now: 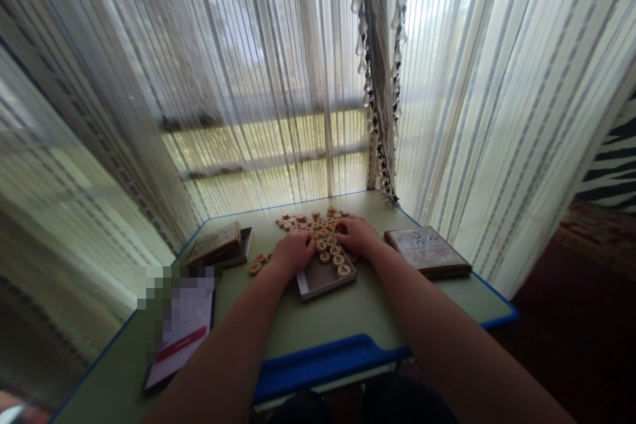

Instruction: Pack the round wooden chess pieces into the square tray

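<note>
A shallow open box tray [318, 281] lies on the table, with several round wooden Chinese chess pieces [338, 260] inside along its right side and far end. My left hand [295, 252] is at the tray's left side, its fingers curled in; whatever they grip is hidden. Across from it, my right hand [358, 236] is bent at the far right of the tray, fingertips drawn together beside the pieces. I cannot make out what is between them. More chess pieces [293, 220] are heaped loosely beyond the tray, and a few loose pieces [255, 268] lie left of my left wrist.
On the right sits a flat box with writing on its lid [426, 250]. At the left, another box lid [216, 243] leans on a tray, near a tablet-like panel [186, 318]. The table has a blue front edge [318, 361]; sheer curtains [278, 79] hang behind.
</note>
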The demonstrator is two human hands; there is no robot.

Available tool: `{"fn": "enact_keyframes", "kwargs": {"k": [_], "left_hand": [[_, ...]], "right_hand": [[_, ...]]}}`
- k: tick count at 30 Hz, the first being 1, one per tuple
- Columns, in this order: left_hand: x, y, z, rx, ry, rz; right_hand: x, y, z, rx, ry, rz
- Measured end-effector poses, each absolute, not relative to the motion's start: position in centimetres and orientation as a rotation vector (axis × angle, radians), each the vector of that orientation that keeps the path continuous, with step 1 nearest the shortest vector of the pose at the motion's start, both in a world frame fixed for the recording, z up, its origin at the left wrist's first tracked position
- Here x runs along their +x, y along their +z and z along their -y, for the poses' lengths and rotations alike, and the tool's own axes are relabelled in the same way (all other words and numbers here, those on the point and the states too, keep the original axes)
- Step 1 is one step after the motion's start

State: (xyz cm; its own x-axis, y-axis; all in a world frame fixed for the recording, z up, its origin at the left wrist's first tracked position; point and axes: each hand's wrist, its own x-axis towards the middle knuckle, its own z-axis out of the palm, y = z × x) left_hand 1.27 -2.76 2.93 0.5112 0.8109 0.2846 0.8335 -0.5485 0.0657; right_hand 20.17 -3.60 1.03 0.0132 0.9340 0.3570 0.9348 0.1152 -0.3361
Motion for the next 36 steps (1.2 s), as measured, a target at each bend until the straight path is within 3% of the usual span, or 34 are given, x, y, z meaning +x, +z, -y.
{"fn": "enact_keyframes", "kwargs": {"k": [36], "left_hand": [[1.31, 3.14, 2.93, -2.670, -0.450, 1.467]], "right_hand": [[19.94, 1.30, 3.47, -1.804, 0.040, 1.894]]}}
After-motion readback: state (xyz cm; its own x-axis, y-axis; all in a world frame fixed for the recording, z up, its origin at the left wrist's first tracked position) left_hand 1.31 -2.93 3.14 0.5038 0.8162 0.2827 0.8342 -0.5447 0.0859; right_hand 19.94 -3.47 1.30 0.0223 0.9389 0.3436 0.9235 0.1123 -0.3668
